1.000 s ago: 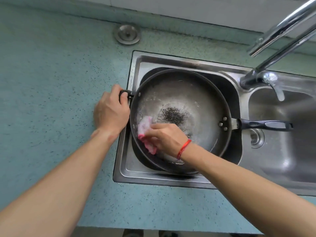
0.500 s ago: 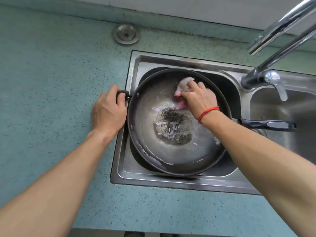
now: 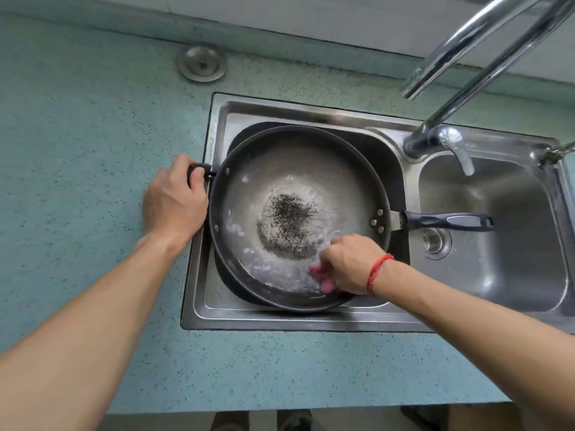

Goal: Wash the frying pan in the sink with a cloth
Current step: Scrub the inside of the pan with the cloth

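Pan: Your frying pan (image 3: 298, 157) lay in the left basin of the sink (image 3: 280, 110), and its long handle (image 3: 448, 220) reached out from the pan's right side.
Left hand: Your left hand (image 3: 174, 203) gripped the small side handle (image 3: 197, 169) at the pan's left edge, fingers curled round it, in the same place as one second before.
Right hand: Your right hand (image 3: 348, 262) pinched the pink cloth (image 3: 323, 276) with bent fingers and pressed it on the pan's near-right inner wall.
Change: Half a second earlier the cloth was at the pan's far wall, and before that at its near-left wall, so you went round the wall in a circle.
Meaning: The wall seemed well wiped, with wet foam on it. The dark speckled patch (image 3: 287, 213) at the pan's centre looked the same, so I judge it was not yet scrubbed directly.
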